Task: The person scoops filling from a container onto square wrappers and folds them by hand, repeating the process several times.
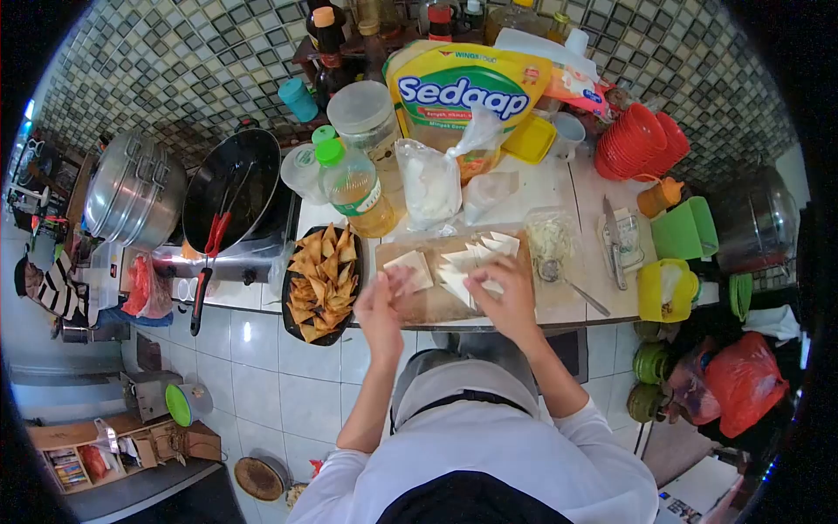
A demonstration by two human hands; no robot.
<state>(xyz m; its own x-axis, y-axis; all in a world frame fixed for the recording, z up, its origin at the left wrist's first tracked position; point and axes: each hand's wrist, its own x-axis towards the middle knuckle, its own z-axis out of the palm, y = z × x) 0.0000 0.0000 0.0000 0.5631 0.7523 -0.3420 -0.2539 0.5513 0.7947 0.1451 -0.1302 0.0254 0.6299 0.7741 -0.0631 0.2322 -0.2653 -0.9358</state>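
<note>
On a wooden cutting board (388, 316) lies a stack of pale square wrappers (412, 267) at the left. Several white folded dough triangles (470, 257) overlap on its right side. My left hand (382, 306) is beside the lower left of the square wrappers; its fingers are smeared by motion. Over the lower triangles, my right hand (506, 301) has bent fingers closed around a folded dough triangle, partly hidden beneath them. Right of the board is a clear container of pale filling (550, 234), with a metal spoon (587, 297) resting in it.
A black tray of fried triangles (321, 284) stands left of the board. Behind are an oil bottle (356, 196), a knotted plastic bag (429, 183) and a Sedaap pouch (463, 87). A knife (614, 240) lies right; a black wok (231, 188) sits on the stove.
</note>
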